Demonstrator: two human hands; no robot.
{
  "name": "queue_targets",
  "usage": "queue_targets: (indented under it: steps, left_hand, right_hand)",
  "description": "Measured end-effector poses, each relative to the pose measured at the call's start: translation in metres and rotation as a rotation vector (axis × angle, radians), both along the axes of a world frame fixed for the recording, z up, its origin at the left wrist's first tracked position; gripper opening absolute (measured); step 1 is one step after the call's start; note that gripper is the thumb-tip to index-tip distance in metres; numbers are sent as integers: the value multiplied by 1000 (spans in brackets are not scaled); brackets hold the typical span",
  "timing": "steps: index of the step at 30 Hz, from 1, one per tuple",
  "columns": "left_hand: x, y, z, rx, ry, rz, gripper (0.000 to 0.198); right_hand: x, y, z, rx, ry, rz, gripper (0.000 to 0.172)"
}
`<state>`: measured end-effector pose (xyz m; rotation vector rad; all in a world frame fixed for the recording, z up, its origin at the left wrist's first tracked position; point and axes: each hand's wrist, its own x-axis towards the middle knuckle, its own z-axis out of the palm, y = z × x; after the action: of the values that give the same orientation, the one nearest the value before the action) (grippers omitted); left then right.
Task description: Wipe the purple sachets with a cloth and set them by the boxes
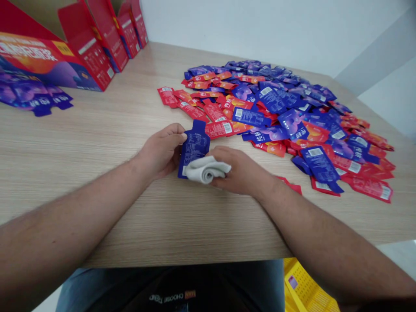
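Between my hands is a dark blue sachet with small pale print, a narrow top tab and a barcode low on its left. My left hand pinches its left edge, thumb on the printed face. A rolled-up whitish cloth is gripped in my right hand and lies over the sachet's lower right part. The fingers of my right hand are partly hidden behind the cloth. Just beyond and to the right spreads a large heap of blue and red sachets, the closest almost touching the held one.
Open red cartons stand at the back left, with several purple-blue sachets before them. A white wall borders the wooden table at the back. A yellow container is below the table's front edge at right.
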<state>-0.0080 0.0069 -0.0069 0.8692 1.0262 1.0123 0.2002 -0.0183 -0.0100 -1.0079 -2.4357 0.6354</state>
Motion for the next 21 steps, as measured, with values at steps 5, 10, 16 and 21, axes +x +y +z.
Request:
queue_targets:
  steps: [5,10,16,21]
  left_hand:
    - [1,-4,-1,3,16,-51,15]
    - [1,-10,-5,49,78,-206,14]
    - [-1,-11,-9,102,94,-295,16]
    - [-1,-11,-10,87,104,-307,14]
  right_hand:
    - [0,2,-1,71,61,-210,21]
    - [3,8,1,76,92,-286,30]
    - [5,9,3,103,104,-418,32]
    - [2,6,2,108,86,-349,33]
